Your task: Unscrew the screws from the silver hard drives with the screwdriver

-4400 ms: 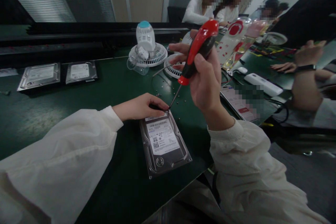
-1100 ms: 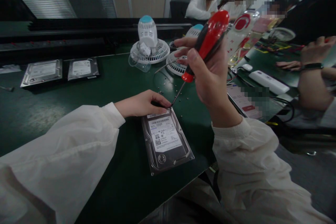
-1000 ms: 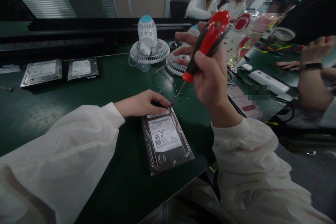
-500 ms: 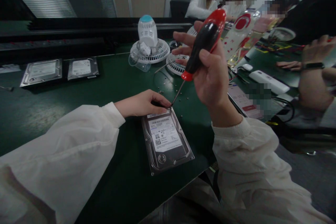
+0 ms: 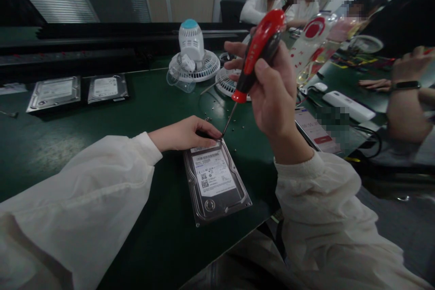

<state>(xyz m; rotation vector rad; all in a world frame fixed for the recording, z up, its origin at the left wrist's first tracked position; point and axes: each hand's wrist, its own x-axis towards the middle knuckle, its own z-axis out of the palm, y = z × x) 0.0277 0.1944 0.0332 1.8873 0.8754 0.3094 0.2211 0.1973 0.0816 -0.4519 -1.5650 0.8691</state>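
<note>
A silver hard drive (image 5: pixel 216 184) with a white label lies on the green table (image 5: pixel 142 108) in front of me. My left hand (image 5: pixel 185 133) rests flat on its far end, fingers together, pressing it down. My right hand (image 5: pixel 272 95) is closed round the red-and-black handle of a screwdriver (image 5: pixel 256 56). The thin shaft slants down and its tip sits at the drive's far right corner, just beside my left fingertips.
Several tiny screws (image 5: pixel 234 127) lie loose beyond the drive. Two more hard drives (image 5: pixel 54 93) (image 5: pixel 107 87) sit far left. White fan parts (image 5: pixel 192 56) and a grille (image 5: pixel 227 84) stand behind. Another person's arm (image 5: pixel 404 99) and a white remote (image 5: pixel 348 106) are at right.
My right fingers have shifted round the handle and the screwdriver has turned in place. Its tip stays at the same corner. My left hand has not moved.
</note>
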